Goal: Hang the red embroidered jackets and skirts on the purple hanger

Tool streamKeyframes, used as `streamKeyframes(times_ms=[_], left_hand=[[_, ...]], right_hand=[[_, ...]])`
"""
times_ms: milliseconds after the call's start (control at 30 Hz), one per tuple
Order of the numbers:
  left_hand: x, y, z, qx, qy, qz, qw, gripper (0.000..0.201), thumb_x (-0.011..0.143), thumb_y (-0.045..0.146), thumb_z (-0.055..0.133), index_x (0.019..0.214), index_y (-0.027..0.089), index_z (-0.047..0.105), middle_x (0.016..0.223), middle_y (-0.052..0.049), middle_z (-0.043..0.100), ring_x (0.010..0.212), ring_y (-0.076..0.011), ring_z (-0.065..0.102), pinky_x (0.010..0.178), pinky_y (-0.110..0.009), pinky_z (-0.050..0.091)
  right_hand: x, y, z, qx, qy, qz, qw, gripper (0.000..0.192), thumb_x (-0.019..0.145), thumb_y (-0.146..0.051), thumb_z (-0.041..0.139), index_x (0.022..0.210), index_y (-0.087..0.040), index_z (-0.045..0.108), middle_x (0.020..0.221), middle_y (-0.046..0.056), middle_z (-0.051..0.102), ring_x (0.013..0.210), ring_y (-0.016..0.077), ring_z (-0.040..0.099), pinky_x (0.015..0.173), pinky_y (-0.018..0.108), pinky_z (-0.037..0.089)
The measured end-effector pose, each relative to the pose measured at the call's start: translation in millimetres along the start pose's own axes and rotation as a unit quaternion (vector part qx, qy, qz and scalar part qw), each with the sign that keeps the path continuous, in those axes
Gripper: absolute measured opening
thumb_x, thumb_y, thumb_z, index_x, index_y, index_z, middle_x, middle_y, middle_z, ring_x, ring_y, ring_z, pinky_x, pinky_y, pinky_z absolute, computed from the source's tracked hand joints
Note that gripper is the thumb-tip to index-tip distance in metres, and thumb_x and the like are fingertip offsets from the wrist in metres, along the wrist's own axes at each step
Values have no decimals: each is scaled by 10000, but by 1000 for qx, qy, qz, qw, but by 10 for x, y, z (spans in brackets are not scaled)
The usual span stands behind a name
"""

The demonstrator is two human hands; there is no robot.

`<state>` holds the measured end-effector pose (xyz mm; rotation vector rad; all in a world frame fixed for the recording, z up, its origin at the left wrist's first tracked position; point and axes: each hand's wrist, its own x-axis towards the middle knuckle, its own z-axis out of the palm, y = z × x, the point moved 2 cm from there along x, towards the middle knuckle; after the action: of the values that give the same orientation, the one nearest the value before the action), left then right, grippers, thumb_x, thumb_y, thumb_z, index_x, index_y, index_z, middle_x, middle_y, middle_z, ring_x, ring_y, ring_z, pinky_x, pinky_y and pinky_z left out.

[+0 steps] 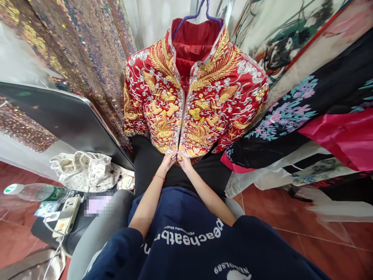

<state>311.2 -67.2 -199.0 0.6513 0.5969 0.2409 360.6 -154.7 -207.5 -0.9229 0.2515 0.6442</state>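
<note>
— Gripping what?
— Pinching the front hem of a red jacket (224,87) with left hand (168,160) and right hand (184,161).
— Placed where?
— Just beyond the hands, on a purple hanger (189,17).
— Looking how?
— Glossy, high-collared, densely embroidered in feathery gold and curling silver.

Bright red for the jacket (208,105), overlaid with gold plume-like motifs and curling silver lines; plain darker red for its lining (198,35). Purple for the hanger (190,16). Mottled gold, pink and violet glitter over the sequined fabric (81,46). Black for the flowered cloth (291,109), patterned in lilac blooms and turquoise leaves; solid magenta for the satin (342,136). Navy for the shirt (186,254), printed in white lettering. Cream with dark spots for the crumpled cloth (87,171); red for the wrist cord (159,177) and floor tiles (265,206); green for the bottle label (59,193).
</note>
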Motion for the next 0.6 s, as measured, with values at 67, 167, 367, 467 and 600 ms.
streamKeyframes(times_ms=[67, 167, 367, 467, 600], left_hand=[[15, -11, 25, -11, 3, 11, 1000, 304, 576, 168, 900, 648, 121, 609, 534, 69, 475, 470, -15, 352, 470, -184, 271], [41, -27, 50, -24, 10, 28, 999, 303, 600, 153, 882, 642, 133, 583, 544, 68, 477, 489, -22, 383, 486, -188, 289], [42, -41, 6, -30, 30, 32, 999, 277, 613, 142, 869, 664, 134, 597, 562, 55, 509, 492, -26, 397, 490, -189, 310], [27, -30, -3, -32, 32, 40, 998, 303, 618, 192, 882, 651, 139, 586, 541, 65, 482, 474, -23, 370, 472, -188, 298], [13, 1, 18, -28, 32, 59, 997, 363, 600, 229, 911, 635, 150, 559, 519, 88, 443, 454, -16, 347, 440, -179, 266]], right_hand=[[17, -1, 24, 4, 3, -1, 1000, 322, 597, -144, 797, 886, -207, 669, 872, -3, 749, 790, 136, 695, 577, 200, 528], [52, -25, 51, 7, 6, 2, 1000, 297, 620, -129, 791, 878, -212, 668, 882, -3, 754, 830, 141, 707, 617, 209, 554], [62, -52, 21, -14, -7, 50, 999, 270, 624, -113, 818, 846, -189, 685, 789, -7, 744, 693, 119, 682, 563, 204, 522], [15, -26, 24, -19, -11, 64, 998, 262, 609, -113, 823, 825, -180, 691, 758, 2, 738, 637, 113, 656, 519, 200, 492], [-58, 7, 78, -8, 5, 48, 999, 282, 584, -117, 821, 818, -193, 684, 796, 6, 748, 676, 122, 663, 515, 195, 494]])
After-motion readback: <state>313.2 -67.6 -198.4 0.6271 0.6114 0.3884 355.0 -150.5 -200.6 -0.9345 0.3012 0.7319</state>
